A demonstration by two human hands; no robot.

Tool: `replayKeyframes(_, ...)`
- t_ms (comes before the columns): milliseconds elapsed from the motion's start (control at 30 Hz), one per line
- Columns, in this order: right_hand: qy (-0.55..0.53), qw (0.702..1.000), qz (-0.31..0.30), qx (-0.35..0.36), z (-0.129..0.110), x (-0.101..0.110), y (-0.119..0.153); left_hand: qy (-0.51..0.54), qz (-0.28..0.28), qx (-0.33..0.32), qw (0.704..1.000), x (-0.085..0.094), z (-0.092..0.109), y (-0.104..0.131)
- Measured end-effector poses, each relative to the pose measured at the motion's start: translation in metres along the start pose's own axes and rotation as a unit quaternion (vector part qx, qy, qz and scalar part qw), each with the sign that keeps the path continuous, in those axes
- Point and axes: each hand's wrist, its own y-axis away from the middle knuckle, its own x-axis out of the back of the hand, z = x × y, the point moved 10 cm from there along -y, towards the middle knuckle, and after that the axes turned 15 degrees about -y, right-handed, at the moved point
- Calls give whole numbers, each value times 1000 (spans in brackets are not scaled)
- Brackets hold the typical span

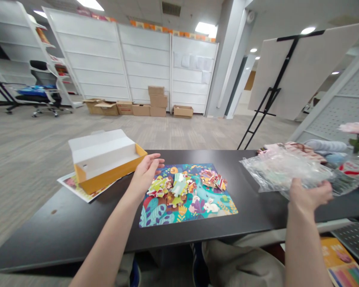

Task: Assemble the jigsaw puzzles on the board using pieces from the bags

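Note:
A colourful illustrated puzzle sheet (197, 209) with rabbits and plants lies flat on the black table (254, 211). Loose jigsaw pieces (179, 185) sit on it in small heaps. Over the sheet's upper left corner hovers my left hand (146, 169), fingers apart and holding nothing. To its left stands an open yellow box (107, 175) with a white inside and its lid raised. My right hand (309, 197) is by the near edge of the clear plastic bags (281, 167) at the right, fingers spread; whether it touches them I cannot tell.
Under the yellow box lies a printed sheet (91, 196). Folded cloths (305, 150) and a pink flower (356, 127) are at the back right. A yellow booklet (336, 253) lies below the table's right side. Cardboard boxes (142, 110) line the far shelves.

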Motion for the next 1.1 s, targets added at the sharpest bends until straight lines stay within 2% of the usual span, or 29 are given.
replayKeyframes(67,42,995,64,-62,-6,17,2,-36,-26,-17,999,-9,0,0)
replayKeyframes(200,-20,997,41,64,-89,16,16,-148,-65,-93,982,-28,11,5)
replayKeyframes(267,-81,993,-32,84,-126,-1,31,-197,-70,-130,969,-34,15,8)
replayKeyframes(333,-154,976,-142,60,-155,-31,53,-240,-68,-150,957,-36,14,8)
replayKeyframes(400,-200,943,-260,49,-180,-63,82,-280,-68,-159,944,-38,11,6)
replayKeyframes(467,-198,907,-364,76,-203,-89,114,-312,-80,-169,931,-44,9,6)
replayKeyframes(567,-118,874,-466,77,-209,-115,149,-361,-109,-187,907,-57,11,11)
replayKeyframes(667,-71,861,-501,62,-211,-124,166,-429,-125,-191,874,-68,14,16)
replayKeyframes(733,-88,856,-504,71,-224,-124,171,-468,-133,-185,854,-70,15,18)
replayKeyframes(833,-132,842,-517,76,-249,-126,183,-486,-115,-175,849,-62,17,14)
replayKeyframes(967,-114,814,-567,61,-269,-139,209,-463,-38,-160,871,-38,21,8)
replayKeyframes(1033,-112,797,-588,77,-282,-146,222,-471,-36,-152,868,-34,20,7)
replayKeyframes(1100,-128,782,-602,96,-297,-153,234,-506,-63,-149,847,-38,16,9)
